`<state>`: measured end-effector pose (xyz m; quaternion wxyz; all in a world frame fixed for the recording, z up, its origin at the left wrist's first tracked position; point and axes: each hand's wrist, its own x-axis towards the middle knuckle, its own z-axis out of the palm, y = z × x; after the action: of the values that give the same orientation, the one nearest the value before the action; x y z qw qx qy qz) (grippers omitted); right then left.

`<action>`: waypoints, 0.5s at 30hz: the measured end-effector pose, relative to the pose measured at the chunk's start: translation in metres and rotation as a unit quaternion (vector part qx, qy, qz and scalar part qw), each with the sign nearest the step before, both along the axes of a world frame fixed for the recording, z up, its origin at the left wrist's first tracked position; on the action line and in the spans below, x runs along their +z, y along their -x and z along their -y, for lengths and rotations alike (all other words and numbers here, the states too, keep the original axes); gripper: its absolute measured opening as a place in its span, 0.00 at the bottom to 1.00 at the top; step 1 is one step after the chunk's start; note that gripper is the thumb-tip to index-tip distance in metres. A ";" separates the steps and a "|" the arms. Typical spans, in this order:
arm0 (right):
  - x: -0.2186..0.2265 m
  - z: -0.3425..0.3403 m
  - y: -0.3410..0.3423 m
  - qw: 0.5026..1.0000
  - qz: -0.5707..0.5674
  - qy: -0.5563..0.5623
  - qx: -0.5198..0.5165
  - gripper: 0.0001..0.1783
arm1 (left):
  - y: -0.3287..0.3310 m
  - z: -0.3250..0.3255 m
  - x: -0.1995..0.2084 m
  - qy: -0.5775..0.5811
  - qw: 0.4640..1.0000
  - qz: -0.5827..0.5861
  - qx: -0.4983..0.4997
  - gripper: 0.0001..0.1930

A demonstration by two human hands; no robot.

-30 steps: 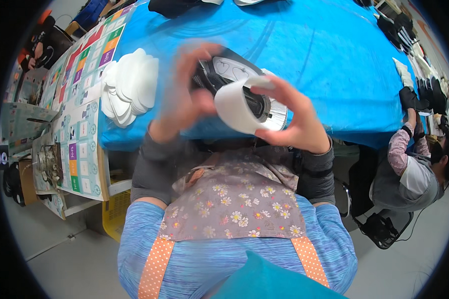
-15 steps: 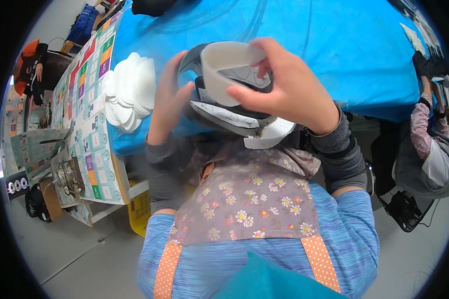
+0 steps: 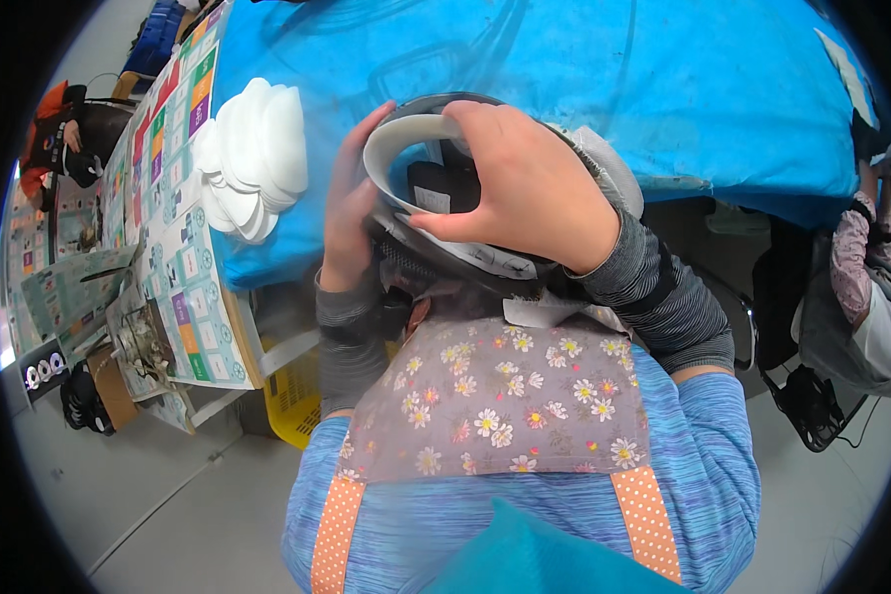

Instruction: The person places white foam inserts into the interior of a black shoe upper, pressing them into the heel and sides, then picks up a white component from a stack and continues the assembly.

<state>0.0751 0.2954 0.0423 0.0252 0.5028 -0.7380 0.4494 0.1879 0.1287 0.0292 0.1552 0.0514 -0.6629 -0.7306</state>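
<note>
Right hand [image 3: 525, 188] pinches the white ring [image 3: 406, 163] onto the dark headset [image 3: 465, 247], left hand [image 3: 351, 213] pressed flat against its side above the blue tabletop [image 3: 663, 89]; ring may slip off if grip loosens.

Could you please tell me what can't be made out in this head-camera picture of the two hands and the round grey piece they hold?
- Grey round piece: its top is covered by the right hand, its underside by the floral apron.
- Left hand: the palm faces away behind the white ring, so its grip is hidden.
- White pad stack: the count is too blurred to tell.
- Person at the right edge: cut off by the fisheye rim.
</note>
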 end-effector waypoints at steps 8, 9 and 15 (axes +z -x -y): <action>-0.010 -0.002 -0.002 0.997 -0.072 -0.013 -0.040 0.35 | 0.007 0.002 -0.010 0.019 0.999 -0.024 -0.012 0.37; -0.012 -0.002 -0.002 0.996 -0.075 -0.011 -0.043 0.35 | 0.007 0.001 -0.010 0.023 0.999 -0.024 -0.013 0.37; -0.014 -0.002 -0.003 0.996 -0.071 -0.016 -0.051 0.36 | 0.010 0.004 -0.015 0.007 1.000 -0.019 -0.013 0.36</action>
<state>0.0783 0.2975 0.0284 0.0924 0.4955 -0.7659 0.3992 0.1774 0.1245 0.0143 0.1590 0.0278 -0.6658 -0.7284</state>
